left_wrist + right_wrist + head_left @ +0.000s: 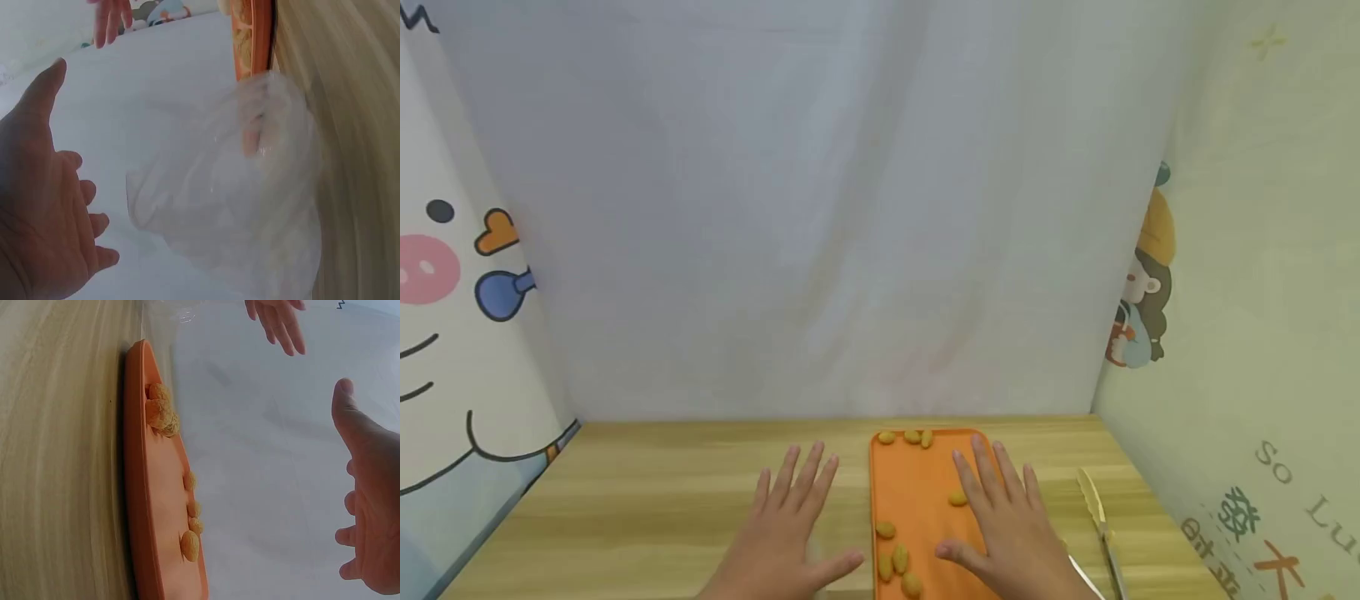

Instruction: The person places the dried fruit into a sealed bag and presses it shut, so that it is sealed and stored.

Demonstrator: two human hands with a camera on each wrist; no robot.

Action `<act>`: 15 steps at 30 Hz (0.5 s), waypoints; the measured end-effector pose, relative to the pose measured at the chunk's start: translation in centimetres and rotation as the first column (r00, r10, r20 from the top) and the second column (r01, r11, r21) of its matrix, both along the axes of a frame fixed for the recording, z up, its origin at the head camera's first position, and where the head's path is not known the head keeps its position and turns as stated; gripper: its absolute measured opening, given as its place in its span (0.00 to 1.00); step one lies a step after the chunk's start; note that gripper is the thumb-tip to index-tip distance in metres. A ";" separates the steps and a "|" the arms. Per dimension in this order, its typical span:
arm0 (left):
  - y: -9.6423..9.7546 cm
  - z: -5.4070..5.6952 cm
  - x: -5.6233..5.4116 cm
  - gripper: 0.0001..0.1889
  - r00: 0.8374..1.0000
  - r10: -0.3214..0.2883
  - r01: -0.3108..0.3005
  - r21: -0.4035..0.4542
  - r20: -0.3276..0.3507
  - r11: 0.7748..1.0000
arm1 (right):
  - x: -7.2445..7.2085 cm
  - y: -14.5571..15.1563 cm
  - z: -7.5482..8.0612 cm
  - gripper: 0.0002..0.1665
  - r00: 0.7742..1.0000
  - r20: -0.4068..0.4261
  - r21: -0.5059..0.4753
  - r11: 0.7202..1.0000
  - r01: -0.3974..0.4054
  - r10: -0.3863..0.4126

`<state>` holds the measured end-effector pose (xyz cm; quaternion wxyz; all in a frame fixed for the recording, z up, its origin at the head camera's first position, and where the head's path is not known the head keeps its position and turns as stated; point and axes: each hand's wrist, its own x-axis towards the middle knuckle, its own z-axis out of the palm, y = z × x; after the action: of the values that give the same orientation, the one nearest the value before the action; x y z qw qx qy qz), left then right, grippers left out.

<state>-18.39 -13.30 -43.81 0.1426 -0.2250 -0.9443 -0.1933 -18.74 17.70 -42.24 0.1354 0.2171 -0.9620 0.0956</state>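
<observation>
orange tray (917, 487) with peanut-like pieces (900, 558)

Wood-grain table (647, 500): orange tray (917, 487), tongs (1102, 528), clear bag (219, 194).

Rear sheet (737, 208): pale, plain, softly creased.
Left panel (445, 125): white, printed with a pink-snouted cartoon (430, 267).
Right panel (1247, 292): pale yellow-green, bearing lettering (1238, 512) and a yellow-hatted figure (1152, 312).
Tabletop (662, 500): light wood grain.
Light: apparently diffuse.

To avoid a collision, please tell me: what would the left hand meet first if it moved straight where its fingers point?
Probably the white curtain behind the table; the left hand appears raised, though its depth is unclear.
</observation>
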 end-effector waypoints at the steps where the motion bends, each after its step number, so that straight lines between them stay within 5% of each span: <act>1: -0.5 0.1 0.1 0.53 0.999 -0.039 0.039 0.024 0.003 0.999 | 0.1 0.0 0.0 0.58 1.000 0.016 -0.001 1.000 0.000 0.000; 6: -3.6 1.0 0.5 0.57 0.974 -0.210 0.198 0.120 0.091 0.973 | 0.2 0.1 0.5 0.58 0.997 0.080 -0.011 1.000 0.007 -0.006; 11: -6.3 1.0 0.7 0.64 0.938 -0.213 0.199 0.080 0.273 0.977 | 0.6 0.3 1.1 0.58 0.996 0.085 -0.025 1.000 0.003 -0.001; 15: -7.3 0.1 1.0 0.62 0.883 -0.241 0.225 0.088 0.402 0.970 | 0.8 0.3 1.2 0.58 0.997 0.076 -0.017 1.000 -0.011 0.013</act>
<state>-17.38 -20.62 -43.70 -0.0785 -0.2886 -0.9152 -0.2701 -17.94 17.97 -41.05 0.1001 0.2179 -0.9642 0.1128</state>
